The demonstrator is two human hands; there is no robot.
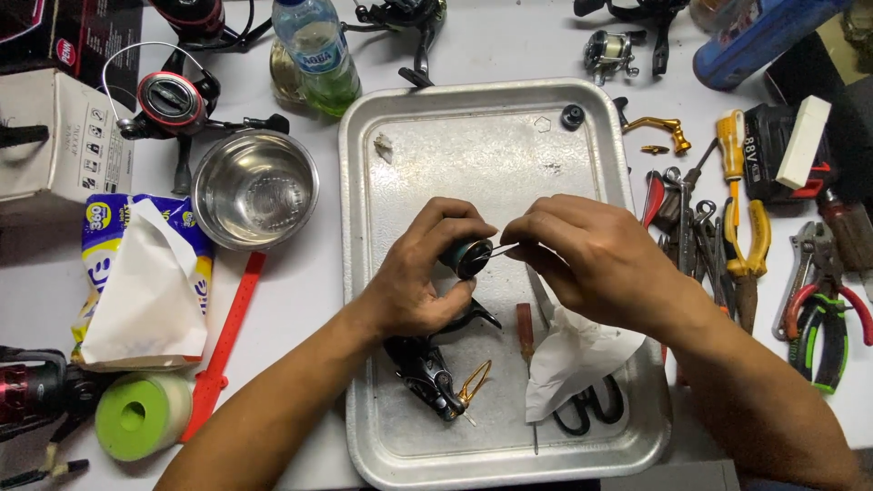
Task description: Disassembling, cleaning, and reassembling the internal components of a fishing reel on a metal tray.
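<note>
- The small dark reel part (466, 256) is above the metal tray (582, 164), at its middle.
- The left hand (420, 273) closes around it, keeping it steady.
- The right hand (582, 250) pinches a thin tool (503, 248), tip touching the part.
- A reel body (427, 368) lies near, a white tissue (568, 359) at right.

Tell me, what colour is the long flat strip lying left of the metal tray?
The strip is red, seen in the head view.

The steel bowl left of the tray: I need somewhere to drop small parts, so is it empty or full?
Empty. The steel bowl stands upright beside the metal tray, and its bare shiny bottom shows, with nothing in it.
</note>
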